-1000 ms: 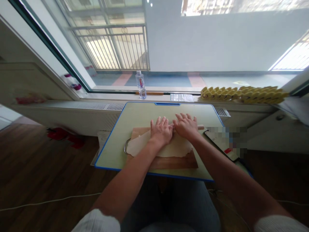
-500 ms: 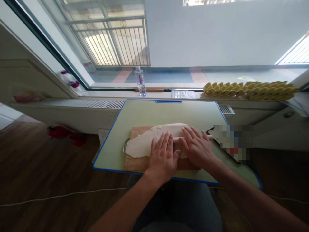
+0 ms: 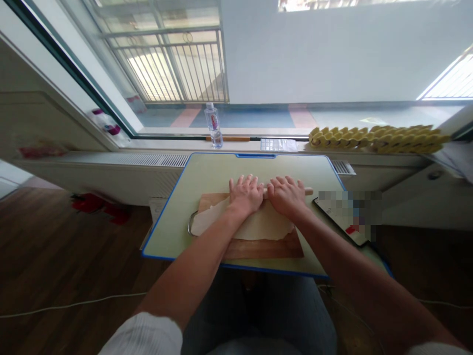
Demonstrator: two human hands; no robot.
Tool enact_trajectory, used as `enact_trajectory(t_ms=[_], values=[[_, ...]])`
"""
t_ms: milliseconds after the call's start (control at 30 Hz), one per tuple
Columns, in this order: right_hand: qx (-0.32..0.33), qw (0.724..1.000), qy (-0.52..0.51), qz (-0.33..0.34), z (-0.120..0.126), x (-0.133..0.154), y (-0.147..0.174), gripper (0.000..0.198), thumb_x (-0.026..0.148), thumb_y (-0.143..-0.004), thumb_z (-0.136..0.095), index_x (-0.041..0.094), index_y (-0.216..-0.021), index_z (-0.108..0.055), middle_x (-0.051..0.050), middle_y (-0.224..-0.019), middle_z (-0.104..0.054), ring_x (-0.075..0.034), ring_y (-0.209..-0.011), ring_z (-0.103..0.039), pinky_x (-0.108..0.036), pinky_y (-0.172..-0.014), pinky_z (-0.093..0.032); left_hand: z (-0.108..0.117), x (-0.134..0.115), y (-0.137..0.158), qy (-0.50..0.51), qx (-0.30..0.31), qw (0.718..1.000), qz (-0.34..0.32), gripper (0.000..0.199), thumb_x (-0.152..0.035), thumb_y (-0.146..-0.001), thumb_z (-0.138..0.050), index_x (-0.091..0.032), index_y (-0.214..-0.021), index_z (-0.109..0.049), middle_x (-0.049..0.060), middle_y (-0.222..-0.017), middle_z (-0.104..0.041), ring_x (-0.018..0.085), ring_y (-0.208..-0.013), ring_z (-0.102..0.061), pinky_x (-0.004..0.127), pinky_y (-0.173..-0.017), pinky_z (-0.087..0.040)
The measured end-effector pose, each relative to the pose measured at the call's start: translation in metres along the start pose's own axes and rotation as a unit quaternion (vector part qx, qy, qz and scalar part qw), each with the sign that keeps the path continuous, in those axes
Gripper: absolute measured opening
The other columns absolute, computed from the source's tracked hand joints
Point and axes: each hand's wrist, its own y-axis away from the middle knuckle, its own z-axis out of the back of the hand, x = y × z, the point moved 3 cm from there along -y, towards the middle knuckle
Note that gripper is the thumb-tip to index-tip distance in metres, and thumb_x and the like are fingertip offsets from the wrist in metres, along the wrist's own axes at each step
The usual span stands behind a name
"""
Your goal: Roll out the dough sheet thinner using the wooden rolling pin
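Observation:
A thin sheet of pale dough (image 3: 268,224) lies over a wooden cutting board (image 3: 264,249) with a metal handle at its left end. Across the dough's far edge lies a thin wooden rolling pin (image 3: 309,191), mostly covered by my hands. My left hand (image 3: 247,193) presses on the pin's left part, fingers spread and pointing forward. Just right of it, my right hand (image 3: 287,193) bears on the pin with its fingers also spread. The pin's right tip sticks out past the right hand, while its left end is hidden.
The board rests on a pale green table (image 3: 173,222) with blue edging. A tablet-like device (image 3: 343,222), partly blurred out, lies at the table's right. On the windowsill stand a plastic bottle (image 3: 214,127) and yellow egg trays (image 3: 377,139). A cable (image 3: 92,300) runs over the floor.
Both hands have moved forward, away from my body, with the rolling pin, from the middle of the dough to its far edge. More of the near dough now shows.

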Motion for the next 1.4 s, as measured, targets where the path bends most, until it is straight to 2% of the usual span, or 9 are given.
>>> enact_trajectory(t_ms=[200, 300, 600, 733, 867, 1000, 1100, 1200, 1400], values=[[-0.037, 0.998, 0.003, 0.046, 0.004, -0.008, 0.091, 0.059, 0.042, -0.111, -0.029, 0.014, -0.156, -0.054, -0.012, -0.161, -0.054, -0.031, -0.151, -0.044, -0.053, -0.126, -0.023, -0.019, -0.019, 0.132, -0.024, -0.085, 0.991, -0.1, 0.066, -0.048, -0.111, -0.026, -0.015, -0.168, -0.032, 0.01, -0.175, -0.032, 0.027, -0.163, -0.026, 0.059, -0.134, -0.022], [-0.047, 0.997, 0.001, 0.06, 0.002, -0.01, 0.102, 0.059, 0.043, -0.11, -0.031, 0.017, -0.16, -0.051, -0.011, -0.164, -0.051, -0.031, -0.153, -0.041, -0.052, -0.127, -0.019, -0.023, -0.022, 0.151, -0.027, -0.091, 0.99, -0.1, 0.068, -0.05, -0.11, -0.032, -0.016, -0.168, -0.032, 0.01, -0.176, -0.03, 0.028, -0.164, -0.025, 0.057, -0.133, -0.027], [-0.028, 0.999, 0.01, -0.03, -0.004, -0.008, -0.004, 0.054, 0.045, -0.111, -0.028, 0.023, -0.144, -0.066, -0.009, -0.155, -0.061, -0.035, -0.146, -0.045, -0.063, -0.121, -0.023, -0.002, -0.006, 0.0, 0.007, -0.001, 1.0, -0.016, 0.063, -0.05, -0.109, -0.021, -0.026, -0.157, -0.054, 0.007, -0.17, -0.043, 0.032, -0.159, -0.036, 0.066, -0.131, -0.02], [-0.022, 0.999, 0.008, -0.032, -0.005, -0.012, 0.001, 0.052, 0.043, -0.111, -0.028, 0.024, -0.136, -0.07, -0.008, -0.153, -0.063, -0.035, -0.145, -0.046, -0.063, -0.119, -0.025, 0.0, -0.005, -0.012, 0.012, 0.007, 1.0, -0.006, 0.062, -0.049, -0.109, -0.022, -0.023, -0.155, -0.055, 0.008, -0.169, -0.045, 0.033, -0.157, -0.038, 0.068, -0.13, -0.02], [-0.043, 0.999, -0.003, -0.008, -0.001, -0.015, 0.046, 0.053, 0.043, -0.112, -0.028, 0.021, -0.142, -0.066, -0.009, -0.153, -0.063, -0.032, -0.146, -0.047, -0.061, -0.123, -0.021, -0.006, -0.012, 0.049, 0.012, -0.057, 0.997, -0.051, 0.066, -0.051, -0.11, -0.022, -0.015, -0.159, -0.048, 0.014, -0.165, -0.05, 0.031, -0.156, -0.04, 0.066, -0.131, -0.019], [-0.061, 0.997, 0.011, 0.034, 0.004, -0.016, 0.094, 0.053, 0.043, -0.111, -0.031, 0.02, -0.147, -0.063, -0.01, -0.155, -0.061, -0.031, -0.147, -0.048, -0.056, -0.125, -0.023, -0.013, -0.019, 0.134, 0.005, -0.084, 0.991, -0.102, 0.069, -0.053, -0.11, -0.028, -0.013, -0.165, -0.038, 0.014, -0.173, -0.036, 0.029, -0.162, -0.029, 0.061, -0.133, -0.024], [-0.069, 0.996, 0.023, 0.043, 0.003, -0.017, 0.101, 0.053, 0.043, -0.111, -0.031, 0.022, -0.148, -0.063, -0.009, -0.156, -0.06, -0.031, -0.149, -0.046, -0.056, -0.125, -0.022, -0.013, -0.02, 0.155, 0.011, -0.076, 0.992, -0.104, 0.068, -0.053, -0.11, -0.029, -0.014, -0.166, -0.037, 0.013, -0.173, -0.035, 0.028, -0.163, -0.028, 0.059, -0.133, -0.026], [-0.07, 0.997, 0.029, 0.021, -0.001, -0.016, 0.074, 0.052, 0.043, -0.111, -0.031, 0.023, -0.146, -0.064, -0.009, -0.156, -0.06, -0.033, -0.148, -0.045, -0.058, -0.124, -0.023, -0.01, -0.017, 0.12, 0.014, -0.065, 0.994, -0.084, 0.068, -0.054, -0.11, -0.025, -0.015, -0.163, -0.042, 0.013, -0.172, -0.039, 0.028, -0.162, -0.031, 0.062, -0.133, -0.023], [-0.051, 0.998, 0.009, -0.023, -0.004, -0.006, -0.004, 0.05, 0.046, -0.111, -0.033, 0.025, -0.133, -0.072, -0.01, -0.147, -0.067, -0.034, -0.138, -0.051, -0.062, -0.118, -0.026, -0.003, -0.003, -0.006, 0.013, -0.018, 1.0, -0.008, 0.069, -0.051, -0.109, -0.02, -0.013, -0.156, -0.053, 0.013, -0.168, -0.046, 0.032, -0.161, -0.031, 0.065, -0.132, -0.014]])
